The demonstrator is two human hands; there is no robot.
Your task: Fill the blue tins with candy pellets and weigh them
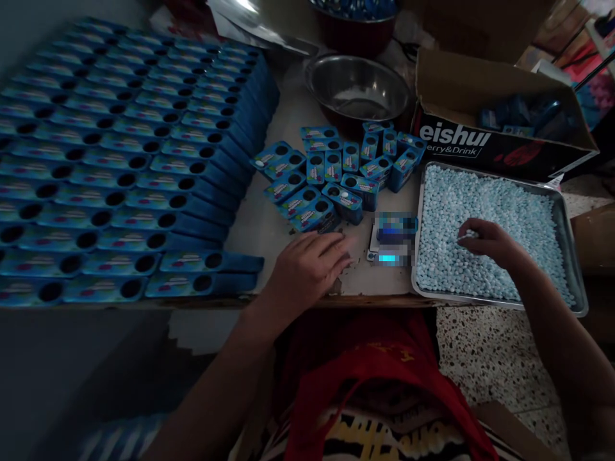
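I see the right hand [487,242] with its grip nearly closed, fingertips pinching a few pale blue pellets [469,235] over the filled metal tray [576,269]. The left hand [312,261], fingers loosely bent, sits beside small blue boxes [333,165] on the counter [369,282]; I can't tell what's beneath.

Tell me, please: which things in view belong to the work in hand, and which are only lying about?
Seemingly in use:
pale pellets
metal tray, under the right hand
loose blue containers, near the left hand
rows of blue containers

Probably just lying about:
steel bowl
printed carton
pixelated item, unidentifiable
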